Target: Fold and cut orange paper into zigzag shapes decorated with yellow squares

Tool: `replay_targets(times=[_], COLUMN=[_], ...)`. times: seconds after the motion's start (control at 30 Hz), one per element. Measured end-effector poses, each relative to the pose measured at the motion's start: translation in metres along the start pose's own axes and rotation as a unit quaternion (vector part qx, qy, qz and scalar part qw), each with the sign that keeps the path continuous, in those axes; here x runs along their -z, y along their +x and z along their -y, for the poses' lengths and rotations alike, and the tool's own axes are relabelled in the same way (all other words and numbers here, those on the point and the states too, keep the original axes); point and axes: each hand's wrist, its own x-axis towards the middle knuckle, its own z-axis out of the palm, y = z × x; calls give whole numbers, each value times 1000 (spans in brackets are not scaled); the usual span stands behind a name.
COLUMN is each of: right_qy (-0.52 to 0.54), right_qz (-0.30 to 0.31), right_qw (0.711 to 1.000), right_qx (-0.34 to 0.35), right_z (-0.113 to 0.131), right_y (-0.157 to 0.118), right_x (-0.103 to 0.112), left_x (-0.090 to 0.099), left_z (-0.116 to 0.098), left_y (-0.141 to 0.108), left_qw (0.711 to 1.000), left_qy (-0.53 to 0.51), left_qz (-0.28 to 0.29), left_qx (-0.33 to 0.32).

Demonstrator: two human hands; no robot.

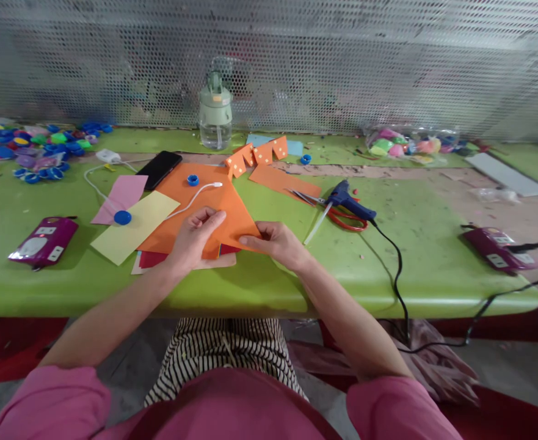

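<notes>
Both hands grip a piece of orange paper [234,214] tilted up above the near part of the table. My left hand [198,237] pinches its left side, thumb on top. At its lower right corner, my right hand [275,243] closes with thumb and fingers. Under it lies a larger orange sheet [170,195] on red and pale sheets, carrying a blue bottle cap [192,180] and a white cable [195,197]. Yellow paper [135,227], pink paper [124,194] and another blue cap [123,217] lie to the left. Beyond is a folded orange dotted paper strip [262,154].
A blue glue gun [344,198] rests over orange-handled scissors [348,221], its black cord running right. A bottle [216,116] stands behind. Also around are a black phone [160,170], purple power strips [44,242] at both sides, and colorful caps [44,146] at the far left.
</notes>
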Motion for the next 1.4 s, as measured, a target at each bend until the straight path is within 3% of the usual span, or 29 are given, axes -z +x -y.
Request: replay_targets(times=[0.23,0.33,0.5,0.63,0.83,0.9,1.03,1.1,1.2,1.33,1.4], right_qy=[-18,-34,31,60,51,31,-27,-71,-157,-270,-316], right_qz=[4,-2,-32,-50,-50,-56,-77,-90,-97,-81,-57], right_qw=[1000,999,998,995,995,996,994,991,978,945,924], right_qx=[-5,-6,40,61,64,69,72,72,93,166,206], right_z=[-10,-12,-9,-7,-6,-6,-6,-5,-1,7,9], right_y=[4,4,6,7,5,5,2,-1,-9,-20,-26], right_x=[0,1,2,1,0,0,4,10,19,26,25], left_x=[4,7,6,1,-1,0,7,12,16,14,11], left_z=[2,3,9,11,4,6,8,6,0,-2,-1], left_y=[10,15,16,12,6,7,13,14,11,4,0], left_qw=[993,991,996,999,995,996,1000,999,992,970,966], left_qy=[11,-7,-22,-17,-9,-5,0,0,-26,-24,2], left_qz=[-17,-21,84,30,2,-10,-4,28,110,174,193], left_qx=[-117,-130,-24,39,100,85,-20,-19,57,168,173])
